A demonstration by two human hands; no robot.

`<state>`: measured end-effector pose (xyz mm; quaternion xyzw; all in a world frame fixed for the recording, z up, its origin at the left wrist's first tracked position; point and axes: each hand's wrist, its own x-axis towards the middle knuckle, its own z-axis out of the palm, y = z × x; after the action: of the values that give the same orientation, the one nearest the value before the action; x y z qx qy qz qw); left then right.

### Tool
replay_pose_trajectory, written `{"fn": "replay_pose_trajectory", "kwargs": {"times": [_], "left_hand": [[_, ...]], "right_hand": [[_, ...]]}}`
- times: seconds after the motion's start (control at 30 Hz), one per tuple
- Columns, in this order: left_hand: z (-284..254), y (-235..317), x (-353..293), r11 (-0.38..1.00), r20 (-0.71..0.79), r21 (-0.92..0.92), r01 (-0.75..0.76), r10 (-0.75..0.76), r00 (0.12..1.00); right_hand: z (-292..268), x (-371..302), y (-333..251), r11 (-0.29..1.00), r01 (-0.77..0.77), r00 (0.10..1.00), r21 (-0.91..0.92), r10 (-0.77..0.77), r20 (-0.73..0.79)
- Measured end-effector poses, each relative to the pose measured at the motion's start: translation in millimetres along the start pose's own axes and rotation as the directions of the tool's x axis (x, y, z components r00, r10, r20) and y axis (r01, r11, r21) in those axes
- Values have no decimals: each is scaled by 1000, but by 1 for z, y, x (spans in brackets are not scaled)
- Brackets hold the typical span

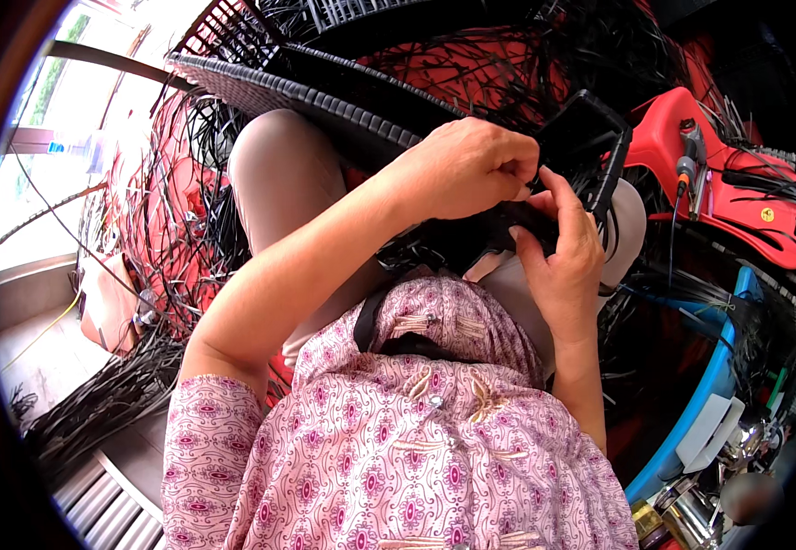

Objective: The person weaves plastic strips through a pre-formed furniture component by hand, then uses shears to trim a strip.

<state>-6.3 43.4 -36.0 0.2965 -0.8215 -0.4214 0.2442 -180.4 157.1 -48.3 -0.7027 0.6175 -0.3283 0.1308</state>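
My left hand (471, 167) is closed in a pinch above my lap. What its fingertips hold is too small or dark to make out. Close beside it on the right, my right hand (565, 252) curls its thumb and fingers around dark material that blends into the shadow below. Just beyond the right hand stands an angular black woven frame (616, 158), its lower part lost in the dark between my knees. A large black woven basket (311, 103) lies tilted past my left knee, its ribbed rim running toward my left hand.
At the right sits a red plastic stool (668, 137) with a screwdriver-like tool (686, 170) on it. A blue tub (691, 431) stands lower right, near metal containers (691, 513). Loose black strips (104, 394) lie in heaps at left. A pinkish bag (107, 302) rests by the window.
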Motion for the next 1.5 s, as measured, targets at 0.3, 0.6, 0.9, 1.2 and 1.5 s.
{"fn": "replay_pose_trajectory", "kwargs": {"times": [0.3,0.6,0.9,1.2,1.5], "left_hand": [[0,-5,-1,992,67,-124,23,-15,998],[-7,-9,-2,991,70,-115,-63,71,995],[-13,-1,-5,984,141,-173,53,-29,990],[-10,-12,0,961,160,-261,90,-49,986],[-11,-10,0,966,163,-250,58,-17,987]], "right_hand": [[-4,3,-4,988,-92,995,123,86,55],[-19,-23,21,902,-109,920,418,251,-301],[-44,-54,30,985,-151,980,83,161,-116],[-67,-48,36,977,60,998,-205,-57,18],[-81,-52,37,976,28,998,-214,-15,65]]}}
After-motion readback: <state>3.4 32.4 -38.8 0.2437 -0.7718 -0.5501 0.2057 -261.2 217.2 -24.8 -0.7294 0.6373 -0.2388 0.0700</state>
